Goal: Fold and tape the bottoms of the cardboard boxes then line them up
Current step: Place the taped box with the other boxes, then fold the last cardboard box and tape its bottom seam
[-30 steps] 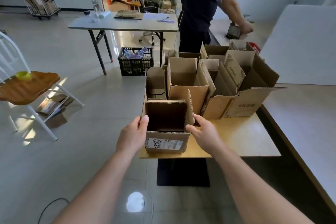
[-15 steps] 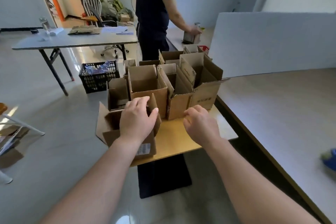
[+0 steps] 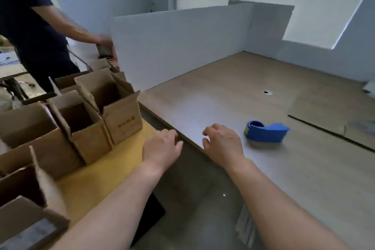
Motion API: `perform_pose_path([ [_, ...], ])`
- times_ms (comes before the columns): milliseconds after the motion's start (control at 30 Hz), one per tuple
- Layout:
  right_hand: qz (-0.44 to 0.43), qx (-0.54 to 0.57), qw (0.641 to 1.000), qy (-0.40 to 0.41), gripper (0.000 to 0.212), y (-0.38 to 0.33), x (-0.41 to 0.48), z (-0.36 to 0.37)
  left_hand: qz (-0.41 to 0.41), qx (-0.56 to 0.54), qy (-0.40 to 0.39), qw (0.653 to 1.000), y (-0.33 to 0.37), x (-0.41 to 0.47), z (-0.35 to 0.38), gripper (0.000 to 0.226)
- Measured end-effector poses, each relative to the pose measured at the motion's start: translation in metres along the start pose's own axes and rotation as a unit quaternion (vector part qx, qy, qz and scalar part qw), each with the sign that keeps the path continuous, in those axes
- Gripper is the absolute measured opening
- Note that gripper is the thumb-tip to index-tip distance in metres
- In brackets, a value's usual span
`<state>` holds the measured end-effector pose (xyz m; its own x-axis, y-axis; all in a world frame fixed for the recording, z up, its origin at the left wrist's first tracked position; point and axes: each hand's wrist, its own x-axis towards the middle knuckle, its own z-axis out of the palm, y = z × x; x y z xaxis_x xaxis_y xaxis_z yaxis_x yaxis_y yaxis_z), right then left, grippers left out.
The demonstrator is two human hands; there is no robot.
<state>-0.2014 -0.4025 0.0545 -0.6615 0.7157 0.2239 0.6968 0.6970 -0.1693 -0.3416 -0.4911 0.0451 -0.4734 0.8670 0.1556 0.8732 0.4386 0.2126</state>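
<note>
Brown cardboard boxes (image 3: 87,126) released; my left hand (image 3: 162,148) and right hand (image 3: 223,146) both empty, loosely curled, swinging toward blue plastic tape dispenser (image 3: 265,133).

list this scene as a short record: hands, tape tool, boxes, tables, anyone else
left hand: empty, fingers loosely curled, at the yellow table's right edge
right hand: empty, loosely curled, at the grey table's near edge
tape dispenser: blue, lying on the grey table just right of the right hand, untouched
cardboard boxes: open-topped, grouped on the yellow table
other person: dark shirt, behind the boxes, hand at the white board
</note>
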Motion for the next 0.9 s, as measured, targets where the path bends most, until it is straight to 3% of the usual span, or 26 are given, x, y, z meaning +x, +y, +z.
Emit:
perform_pose_path([
  [133,0.054,-0.035,0.998,0.009,0.027,0.084,-0.005,-0.011,0.063,-0.016,-0.008,0.998,0.082,0.035,0.023,0.038],
  [200,0.081,-0.043,0.994,0.053,0.012,0.125,-0.005,-0.017,0.099,-0.025,-0.011,0.995,0.123,0.053,0.035,0.039],
  [300,0.134,-0.052,0.986,0.084,0.021,0.188,-0.009,-0.022,0.142,-0.017,-0.033,0.989,0.184,0.079,0.055,0.039],
  [500,0.191,-0.036,0.978,0.08,0.008,0.3,-0.022,-0.032,0.19,-0.02,-0.074,0.979,0.301,0.119,0.093,0.034],
  [700,0.25,-0.062,0.966,0.018,0.03,0.378,-0.031,-0.044,0.261,-0.043,-0.101,0.959,0.383,0.144,0.12,0.046],
  [900,0.323,-0.047,0.945,0.016,0.033,0.412,-0.02,-0.034,0.298,-0.055,-0.14,0.943,0.411,0.185,0.141,0.055],
])
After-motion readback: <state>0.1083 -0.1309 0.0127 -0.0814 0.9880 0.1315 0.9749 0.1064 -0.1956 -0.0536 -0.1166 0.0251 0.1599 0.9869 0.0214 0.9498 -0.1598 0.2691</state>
